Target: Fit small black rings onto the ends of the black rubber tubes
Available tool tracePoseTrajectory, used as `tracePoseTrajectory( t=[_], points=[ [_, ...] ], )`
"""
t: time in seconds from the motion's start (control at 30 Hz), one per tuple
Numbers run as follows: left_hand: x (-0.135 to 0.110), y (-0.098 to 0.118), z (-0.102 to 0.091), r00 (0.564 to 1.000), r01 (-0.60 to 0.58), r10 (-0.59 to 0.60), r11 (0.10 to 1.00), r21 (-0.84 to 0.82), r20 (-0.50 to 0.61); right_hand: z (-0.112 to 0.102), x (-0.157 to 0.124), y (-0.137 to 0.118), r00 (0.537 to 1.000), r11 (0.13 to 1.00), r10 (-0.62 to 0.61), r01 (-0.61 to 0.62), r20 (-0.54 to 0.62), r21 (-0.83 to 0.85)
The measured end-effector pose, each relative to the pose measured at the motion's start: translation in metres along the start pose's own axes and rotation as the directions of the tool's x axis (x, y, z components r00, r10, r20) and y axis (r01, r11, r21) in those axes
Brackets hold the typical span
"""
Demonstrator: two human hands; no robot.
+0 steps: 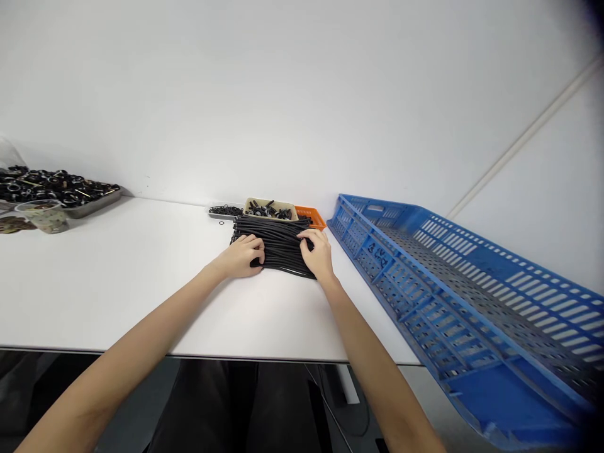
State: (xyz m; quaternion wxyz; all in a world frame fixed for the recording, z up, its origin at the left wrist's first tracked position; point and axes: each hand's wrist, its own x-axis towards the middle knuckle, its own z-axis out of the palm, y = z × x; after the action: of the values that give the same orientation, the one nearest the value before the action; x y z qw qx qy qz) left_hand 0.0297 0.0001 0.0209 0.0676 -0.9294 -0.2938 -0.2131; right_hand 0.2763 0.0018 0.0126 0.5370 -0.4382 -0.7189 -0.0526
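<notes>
Forearms point(155, 327) forward, hands point(241, 257) point(319, 253) on black tubes point(283, 244)

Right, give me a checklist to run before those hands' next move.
1. Left bare hand touching the bundle of thin black strands: ok.
2. Right bare hand touching the bundle: ok.
3. Bundle lying on the flat white tabletop: ok.
4. Strand ends all even: cannot tell, hands cover some.
5. Small black ring inside the shallow grey tray: not ok, lying loose on the tabletop.
6. Long blue slotted plastic crate apart from the right hand: ok.
</notes>
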Motion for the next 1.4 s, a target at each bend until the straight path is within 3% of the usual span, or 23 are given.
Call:
tracePoseTrajectory(
  t=[0.3, 0.5, 0.7, 0.87, 1.0, 1.1, 1.23, 1.4],
  points=[
    [-0.001, -0.001, -0.005, 1.000, 0.012, -0.011, 0.999, -0.045, 0.002, 0.000, 0.000, 0.001, 1.000, 1.000, 0.005, -0.005, 0.030, -0.003],
    [-0.001, -0.002, -0.017, 0.997, 0.043, -0.053, 0.981, -0.191, -0.048, -0.002, -0.002, -0.007, 0.992, 0.986, 0.003, -0.024, 0.127, 0.164],
    [-0.002, -0.002, -0.026, 0.981, 0.170, -0.194, 0.874, -0.455, -0.007, -0.001, -0.004, -0.017, 0.911, 0.944, 0.026, -0.158, 0.411, 0.290],
    [-0.002, -0.008, -0.025, 0.951, 0.195, -0.297, 0.795, -0.574, -0.088, -0.005, -0.001, -0.016, 0.877, 0.926, 0.071, -0.235, 0.476, 0.296],
    [-0.002, -0.016, -0.022, 0.895, 0.210, -0.407, 0.745, -0.633, -0.182, -0.011, 0.003, -0.009, 0.838, 0.874, 0.155, -0.363, 0.523, 0.324],
    [-0.001, -0.021, -0.021, 0.841, 0.224, -0.478, 0.734, -0.642, -0.253, -0.011, 0.006, 0.001, 0.872, 0.854, 0.226, -0.392, 0.435, 0.342],
    [0.000, -0.027, -0.021, 0.737, 0.265, -0.581, 0.720, -0.642, -0.346, -0.007, 0.008, 0.013, 0.945, 0.901, 0.290, -0.323, 0.151, 0.290],
    [0.002, -0.033, -0.022, 0.595, 0.299, -0.694, 0.659, -0.690, -0.405, -0.002, 0.009, 0.018, 0.935, 0.897, 0.352, -0.325, -0.041, 0.299]
  ],
)
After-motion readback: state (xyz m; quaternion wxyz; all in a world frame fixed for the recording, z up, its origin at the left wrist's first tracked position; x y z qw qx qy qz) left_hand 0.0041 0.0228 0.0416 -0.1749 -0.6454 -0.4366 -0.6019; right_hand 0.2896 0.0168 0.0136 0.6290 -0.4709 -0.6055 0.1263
